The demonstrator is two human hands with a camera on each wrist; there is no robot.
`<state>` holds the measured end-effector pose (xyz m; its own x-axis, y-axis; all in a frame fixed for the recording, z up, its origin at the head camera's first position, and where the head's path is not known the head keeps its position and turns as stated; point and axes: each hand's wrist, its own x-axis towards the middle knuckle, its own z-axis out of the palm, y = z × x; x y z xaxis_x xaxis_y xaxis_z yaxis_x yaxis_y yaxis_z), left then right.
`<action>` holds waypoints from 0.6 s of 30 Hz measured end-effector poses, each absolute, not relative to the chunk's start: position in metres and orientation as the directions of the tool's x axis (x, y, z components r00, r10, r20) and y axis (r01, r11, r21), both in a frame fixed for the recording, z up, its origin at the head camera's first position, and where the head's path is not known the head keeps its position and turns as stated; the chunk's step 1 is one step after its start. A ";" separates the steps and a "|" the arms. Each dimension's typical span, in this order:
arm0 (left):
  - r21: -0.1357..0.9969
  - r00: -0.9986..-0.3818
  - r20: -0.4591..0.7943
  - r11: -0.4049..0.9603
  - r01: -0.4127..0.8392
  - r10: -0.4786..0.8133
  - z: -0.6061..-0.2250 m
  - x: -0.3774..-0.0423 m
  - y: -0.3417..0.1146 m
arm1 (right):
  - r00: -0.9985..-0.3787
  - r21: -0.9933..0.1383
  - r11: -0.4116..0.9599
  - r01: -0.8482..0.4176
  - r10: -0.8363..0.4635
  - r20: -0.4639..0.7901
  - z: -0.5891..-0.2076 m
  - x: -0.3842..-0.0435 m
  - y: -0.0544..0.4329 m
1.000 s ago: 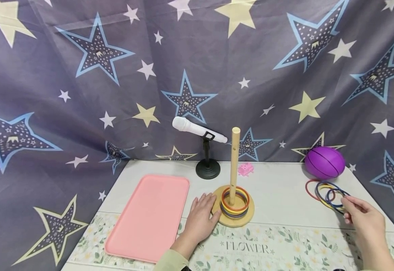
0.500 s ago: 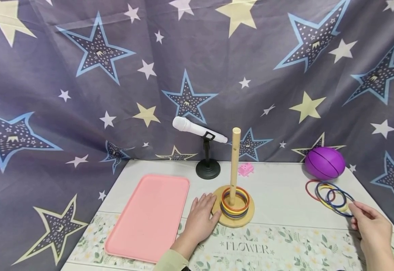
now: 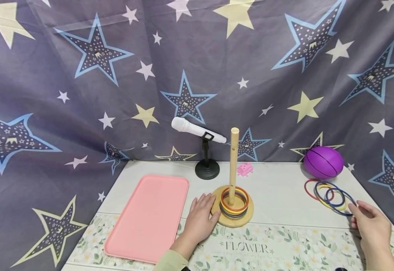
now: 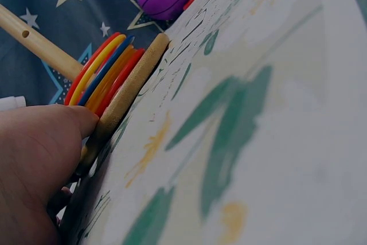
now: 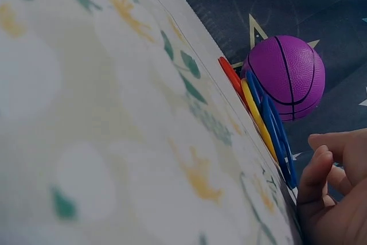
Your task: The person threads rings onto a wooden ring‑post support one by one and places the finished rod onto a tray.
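My left hand (image 3: 200, 219) rests at the left edge of a round wooden base (image 3: 247, 221), fingers extended. From the base rises a wooden post (image 3: 233, 162), with several red, yellow and blue rings (image 3: 234, 210) stacked round its foot. In the left wrist view, my thumb (image 4: 80, 120) touches the base close to the lowest ring. My right hand (image 3: 373, 229) is beside a loose blue ring (image 3: 344, 215) at the right, its thumb and forefinger parted near the rim. That ring overlaps another blue ring, a yellow ring and a red ring (image 5: 229, 76).
A purple ball (image 3: 323, 162) stands behind the loose rings. A pink tray (image 3: 149, 218) lies left of my left hand. At the back are a white microphone (image 3: 197, 130) on a black stand (image 3: 207, 169) and a small pink toy (image 3: 245, 169). Star-printed cloth (image 3: 115, 94) hangs behind.
My right hand has drawn the blue ring slightly right and toward me, lowered it, and parted its thumb and forefinger. My left hand stays on the base.
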<state>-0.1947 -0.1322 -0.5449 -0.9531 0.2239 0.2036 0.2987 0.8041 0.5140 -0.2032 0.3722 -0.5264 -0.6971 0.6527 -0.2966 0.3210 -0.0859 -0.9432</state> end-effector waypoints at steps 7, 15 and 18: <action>0.514 -0.954 0.198 0.805 0.296 0.225 -0.545 -0.195 -0.132 | -0.737 -0.923 0.076 0.377 0.629 -0.249 -0.529 -0.204 0.372; 0.516 -0.953 0.204 0.803 0.299 0.224 -0.545 -0.196 -0.133 | -0.759 -0.902 0.169 0.397 0.613 -0.220 -0.531 -0.211 0.374; 0.518 -0.953 0.203 0.801 0.300 0.226 -0.546 -0.197 -0.133 | -0.762 -0.897 0.191 0.399 0.613 -0.209 -0.532 -0.213 0.375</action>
<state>-0.1965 -0.1329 -0.5458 -0.9528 0.2257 0.2031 0.3002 0.8008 0.5184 -0.2132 0.3748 -0.5319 -0.7622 0.6128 -0.2085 0.3988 0.1908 -0.8970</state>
